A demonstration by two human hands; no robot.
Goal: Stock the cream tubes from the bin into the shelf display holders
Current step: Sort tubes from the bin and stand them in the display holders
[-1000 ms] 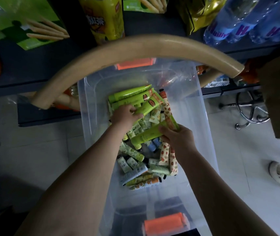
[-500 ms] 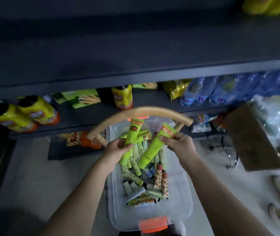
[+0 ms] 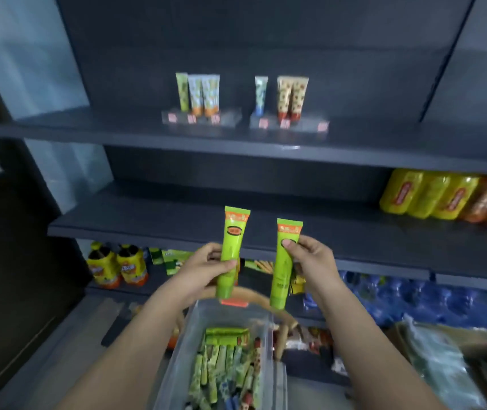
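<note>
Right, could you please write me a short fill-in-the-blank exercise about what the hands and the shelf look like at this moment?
1. The left tube, gripped by the left hand, and the right tube, gripped by the right hand, are both ____ in colour.
2. The left display holder carries ____ standing tubes.
3. The clear bin of loose tubes sits ____ the hands.
Missing words: green; three; below.

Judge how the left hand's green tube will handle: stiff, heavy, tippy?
Probably light: the left hand holds the green tube upright with fingers alone. Likely fairly stiff: it stands unbent above them. Likely tippy on its narrow cap.
</note>
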